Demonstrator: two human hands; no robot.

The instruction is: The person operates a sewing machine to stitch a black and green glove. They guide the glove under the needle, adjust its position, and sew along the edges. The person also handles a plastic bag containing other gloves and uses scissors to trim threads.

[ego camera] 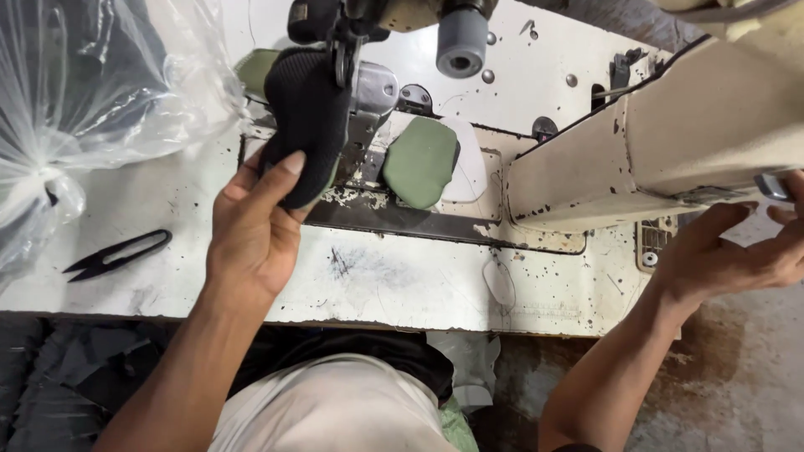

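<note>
My left hand (251, 230) grips a black knitted fabric piece (308, 117) and holds it up against the needle area (347, 54) of a cream sewing machine (712, 125). A green padded piece (420, 161) lies on the machine bed just right of the black piece, and a white piece (471, 172) sits partly under the green one. My right hand (737, 251) reaches under the right end of the machine body, fingers curled near a metal part (772, 186); what it touches is hidden.
A worn, paint-chipped white table (402, 280) carries the machine. Black thread snips (117, 254) lie at the left. A clear plastic bag (92, 92) with dark pieces fills the upper left. Dark fabric scraps (75, 368) lie below the table edge.
</note>
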